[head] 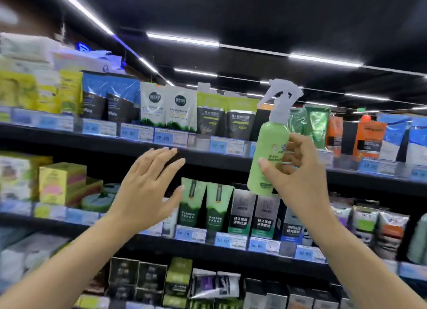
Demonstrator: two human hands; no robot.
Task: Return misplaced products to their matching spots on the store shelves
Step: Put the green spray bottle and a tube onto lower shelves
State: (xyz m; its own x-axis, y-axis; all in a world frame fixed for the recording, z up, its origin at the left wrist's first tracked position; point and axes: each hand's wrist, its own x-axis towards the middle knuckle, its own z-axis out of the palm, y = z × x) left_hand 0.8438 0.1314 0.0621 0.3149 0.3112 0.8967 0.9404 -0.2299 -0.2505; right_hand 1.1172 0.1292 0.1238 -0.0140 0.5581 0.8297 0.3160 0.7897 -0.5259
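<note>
My right hand (pixel 298 170) pinches the green spray bottle (pixel 268 156) upright, at 3 o'clock. My left hand (pixel 150 184), fingers spread, holds nothing at 9 o'clock before the shelves (pixel 208 158).

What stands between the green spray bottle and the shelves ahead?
Nothing visible does. The right hand holds the green spray bottle in open air before the shelves; the left hand is open, off to its left. Its matching spot isn't identifiable.

Smooth, semi-glossy green plastic bottle (pixel 268 156) with white plastic trigger (pixel 280 101); glossy foil-like pouches (pixel 169 108) at 11 o'clock; matt black shelves (pixel 208 157).
</note>
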